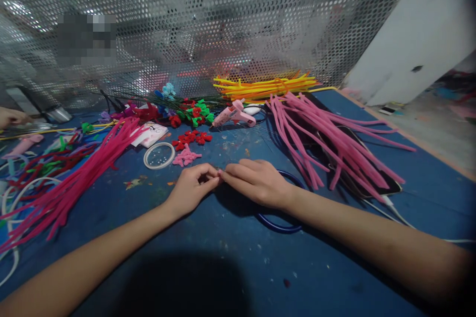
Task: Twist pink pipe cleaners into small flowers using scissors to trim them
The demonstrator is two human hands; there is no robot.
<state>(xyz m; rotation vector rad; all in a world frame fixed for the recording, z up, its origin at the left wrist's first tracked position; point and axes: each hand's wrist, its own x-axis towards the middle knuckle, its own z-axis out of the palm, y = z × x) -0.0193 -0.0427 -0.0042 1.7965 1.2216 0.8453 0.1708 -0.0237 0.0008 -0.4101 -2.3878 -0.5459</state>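
Over the middle of the blue table, my left hand point(191, 185) and my right hand point(258, 181) meet fingertip to fingertip. Both are closed in a pinch, and whatever sits between the fingers is too small or hidden to name. A dark blue ring point(280, 228) lies partly under my right hand and wrist. Just beyond my left hand are a pink fuzzy flower piece point(187, 155), several red fuzzy flower pieces point(191, 138) and a round white-rimmed ring point(159, 155). A pink glue gun point(236, 115) rests farther back, past my right hand.
Pink pipe cleaners point(334, 143) lie across a phone point(386, 183) at the right; magenta ones point(82, 173) spread at the left. Yellow and orange stems point(264, 86) lie at the back before a perforated metal screen point(230, 20). Another person's hand point(13, 118) is at far left.
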